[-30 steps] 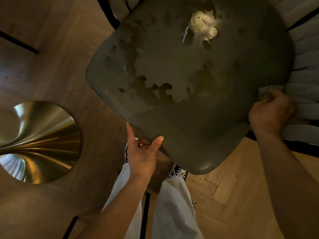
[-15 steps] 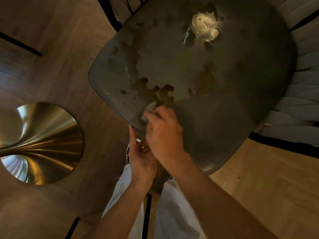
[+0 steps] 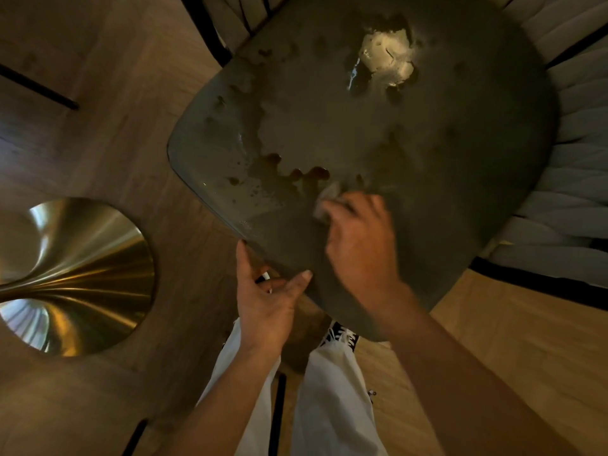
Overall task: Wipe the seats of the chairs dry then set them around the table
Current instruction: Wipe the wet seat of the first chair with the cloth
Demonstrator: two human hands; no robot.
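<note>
Cloth [image 3: 327, 200] mostly under right hand [image 3: 360, 245]

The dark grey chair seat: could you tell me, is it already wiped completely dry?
No, the dark grey chair seat shows wet patches and a shining puddle.

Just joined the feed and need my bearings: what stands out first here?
The wet chair seat fills the upper middle, a bright puddle glinting near its far side. The right hand presses a cloth onto it while the left hand grips its near edge. A shiny gold table base sits at left.
</note>
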